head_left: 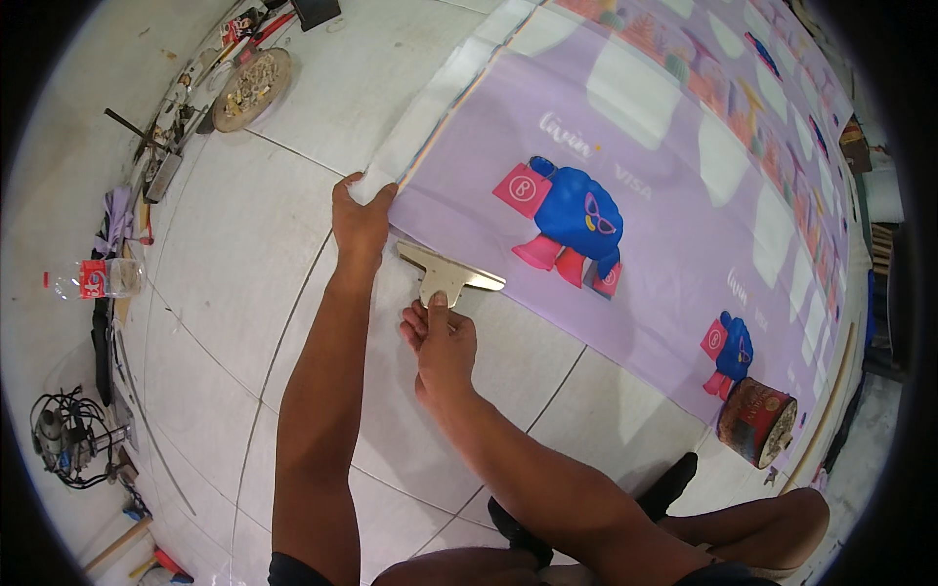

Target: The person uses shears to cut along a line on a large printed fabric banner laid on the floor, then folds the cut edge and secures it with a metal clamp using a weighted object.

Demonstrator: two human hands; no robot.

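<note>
1. On the tiled floor [244,244], the right hand [442,342] has its fingers closed around the short handle of a metal T-shaped scraper [447,273], thumb laid along the top of the handle.
2. The scraper's wide blade lies flat, just at the lower edge of a large purple printed banner [664,195], angled along that edge.
3. The left hand [360,220] sits just up and left of the blade, fingers curled together and pinching the banner's white border strip [430,107] at its corner, pressing it to the floor.
4. The two hands are near each other, both forearms reaching in from below.
5. The banner spreads away to the upper right, printed with blue cartoon figures and pink bags [572,215].
6. A rusty red cylindrical tin [757,422] lies on its side at the banner's lower edge, well apart from the hands on the right.
7. Far to the left, along the wall, lie a clear plastic bottle [98,278], a round tray of small hardware [252,90], a coil of dark cable [63,435] and scattered tools.
8. The person's bent legs and a dark shoe [674,483] show at the bottom.
</note>
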